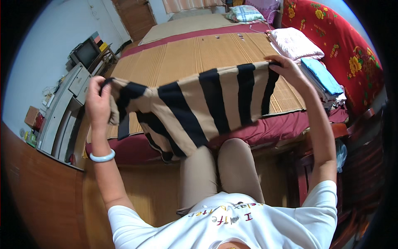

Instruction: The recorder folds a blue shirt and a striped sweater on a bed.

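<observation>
A striped knit garment [192,102] in black and tan hangs stretched between my two hands, above the near edge of the bed. My left hand [98,101] pinches its left end, where a bunched part droops under the fingers. At the other end, my right hand [287,68] grips the upper corner between thumb and fingers. The garment's lower left part hangs down by my knees and looks slightly blurred. Behind it lies a bamboo mat [199,49], partly hidden by the cloth.
The bed has a dark red sheet [279,127]. Folded clothes with a blue piece [321,76] on top and a white folded quilt [295,43] line its right side. A grey desk [62,118] and a television [87,53] stand left. A dark wooden chair [357,162] is close at right.
</observation>
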A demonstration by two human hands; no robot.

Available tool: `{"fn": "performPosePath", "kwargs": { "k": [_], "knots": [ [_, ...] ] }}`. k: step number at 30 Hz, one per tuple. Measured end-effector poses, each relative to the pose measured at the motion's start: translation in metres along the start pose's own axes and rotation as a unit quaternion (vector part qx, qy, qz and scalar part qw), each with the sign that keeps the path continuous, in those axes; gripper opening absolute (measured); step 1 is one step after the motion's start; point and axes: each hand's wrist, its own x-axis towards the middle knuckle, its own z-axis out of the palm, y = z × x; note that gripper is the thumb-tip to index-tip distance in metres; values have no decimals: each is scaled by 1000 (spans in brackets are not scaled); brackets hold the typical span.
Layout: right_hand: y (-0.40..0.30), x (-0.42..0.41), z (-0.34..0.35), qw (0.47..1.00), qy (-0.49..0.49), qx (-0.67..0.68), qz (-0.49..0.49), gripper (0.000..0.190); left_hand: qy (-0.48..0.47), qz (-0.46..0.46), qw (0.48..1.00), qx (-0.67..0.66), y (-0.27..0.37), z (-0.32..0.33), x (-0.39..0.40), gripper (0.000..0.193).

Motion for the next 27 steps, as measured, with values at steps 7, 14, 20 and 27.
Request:
{"fn": "performPosePath", "kwargs": {
  "k": [7,14,20,27],
  "knots": [
    [-81,5,-54,966,141,-141,-163,23,23,73,996,41,29,-61,42,13],
    [-115,-10,-57,976,138,-53,-162,23,-5,78,997,-4,39,-96,37,10],
    [-145,-37,-45,976,152,97,-121,23,-67,21,991,-111,35,-111,34,8],
    [-124,-37,-41,983,109,124,-86,21,-153,-35,969,-189,8,-91,38,10]
  ]
}}
